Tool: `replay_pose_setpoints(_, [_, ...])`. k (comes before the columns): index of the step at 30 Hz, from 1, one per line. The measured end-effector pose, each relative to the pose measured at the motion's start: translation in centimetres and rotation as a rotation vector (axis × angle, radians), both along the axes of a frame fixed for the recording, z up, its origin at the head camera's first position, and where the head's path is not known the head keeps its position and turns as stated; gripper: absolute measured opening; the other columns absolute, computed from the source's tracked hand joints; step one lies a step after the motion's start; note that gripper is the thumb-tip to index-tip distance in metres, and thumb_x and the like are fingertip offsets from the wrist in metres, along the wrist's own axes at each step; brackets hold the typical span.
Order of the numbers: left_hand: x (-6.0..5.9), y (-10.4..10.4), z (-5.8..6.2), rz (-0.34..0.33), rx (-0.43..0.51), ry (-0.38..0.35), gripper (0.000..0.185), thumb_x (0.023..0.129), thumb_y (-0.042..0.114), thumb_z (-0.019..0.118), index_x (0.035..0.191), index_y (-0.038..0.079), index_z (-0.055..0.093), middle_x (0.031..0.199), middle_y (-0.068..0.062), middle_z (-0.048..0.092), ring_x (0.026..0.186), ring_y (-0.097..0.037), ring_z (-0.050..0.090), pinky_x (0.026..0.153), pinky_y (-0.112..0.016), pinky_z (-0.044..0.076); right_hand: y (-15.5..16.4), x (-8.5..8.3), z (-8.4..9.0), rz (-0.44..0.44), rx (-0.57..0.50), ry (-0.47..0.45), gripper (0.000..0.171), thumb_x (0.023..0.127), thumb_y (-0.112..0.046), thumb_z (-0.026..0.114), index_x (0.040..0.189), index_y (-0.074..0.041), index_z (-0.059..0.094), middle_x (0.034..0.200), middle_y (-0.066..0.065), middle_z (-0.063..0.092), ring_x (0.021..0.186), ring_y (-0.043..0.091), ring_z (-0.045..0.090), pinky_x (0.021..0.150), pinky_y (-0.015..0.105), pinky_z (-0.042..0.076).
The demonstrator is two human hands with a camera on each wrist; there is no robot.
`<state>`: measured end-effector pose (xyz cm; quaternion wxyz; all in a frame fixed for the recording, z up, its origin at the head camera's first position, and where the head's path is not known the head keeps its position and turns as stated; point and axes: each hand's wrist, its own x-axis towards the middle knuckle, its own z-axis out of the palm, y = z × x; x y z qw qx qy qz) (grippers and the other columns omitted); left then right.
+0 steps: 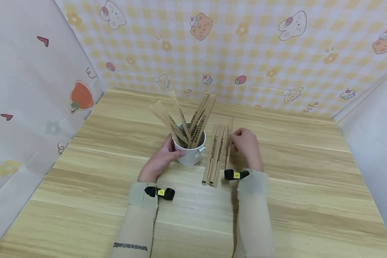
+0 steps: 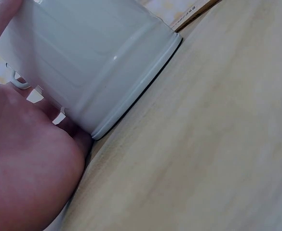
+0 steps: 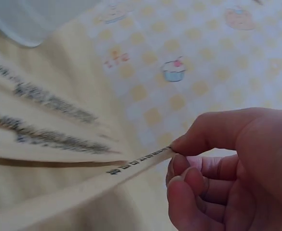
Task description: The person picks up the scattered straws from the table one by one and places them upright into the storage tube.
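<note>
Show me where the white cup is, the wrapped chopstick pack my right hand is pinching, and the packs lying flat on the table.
white cup (image 1: 191,154): head view, front wall.
pinched pack (image 3: 136,162): right wrist view, printed end.
flat packs (image 1: 216,154): head view, middle of the row.

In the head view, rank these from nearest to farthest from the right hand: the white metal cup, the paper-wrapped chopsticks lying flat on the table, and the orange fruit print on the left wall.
1. Paper-wrapped chopsticks lying flat: just left of the right hand, which pinches one by its tip.
2. White metal cup: further left, gripped by the left hand.
3. Orange fruit print: far off on the left wall.
</note>
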<state>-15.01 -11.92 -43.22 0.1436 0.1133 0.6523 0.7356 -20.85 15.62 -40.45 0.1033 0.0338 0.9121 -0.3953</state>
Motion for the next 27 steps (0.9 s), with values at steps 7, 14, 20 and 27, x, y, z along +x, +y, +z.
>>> replay_pose_setpoints(7, [0.0,0.0,0.1,0.005,-0.005,-0.004,0.088,0.078,0.007,0.064,0.143,0.025,0.007,0.146,-0.004,0.014,0.132,-0.016,0.014,0.106,-0.037,0.013,0.3,0.3,2.1,-0.029,-0.092,0.053,0.021,0.083,-0.021,0.046,0.095,-0.006,0.054,0.08,0.01,0.06,0.065,0.029,0.061,0.06,0.035,0.051])
replay_pose_setpoints(14, [0.0,0.0,0.0,0.0,-0.001,-0.005,0.089,0.078,0.007,0.064,0.143,0.026,0.007,0.146,-0.004,0.015,0.132,-0.018,0.015,0.106,-0.038,0.014,0.5,1.0,4.4,-0.1,-0.156,0.22,0.021,0.085,-0.025,0.05,0.097,-0.009,0.056,0.08,0.006,0.061,0.058,0.02,0.059,0.053,0.032,0.051])
replay_pose_setpoints(20, [0.0,0.1,0.1,0.007,0.006,-0.012,0.089,0.077,0.006,0.064,0.143,0.026,0.008,0.146,-0.004,0.017,0.131,-0.017,0.016,0.106,-0.037,0.014,0.6,2.0,6.1,-0.172,-0.244,0.373,0.02,0.085,-0.029,0.053,0.092,-0.011,0.058,0.076,0.005,0.061,0.051,0.017,0.058,0.049,0.029,0.049])
replay_pose_setpoints(27, [0.0,0.1,0.2,0.009,0.002,-0.016,0.089,0.077,0.006,0.063,0.143,0.025,0.007,0.146,-0.005,0.016,0.132,-0.017,0.015,0.106,-0.037,0.014,0.7,2.8,7.4,-0.212,-0.396,0.471,0.02,0.085,-0.028,0.058,0.09,-0.009,0.057,0.073,0.009,0.061,0.048,0.017,0.054,0.049,0.027,0.049])
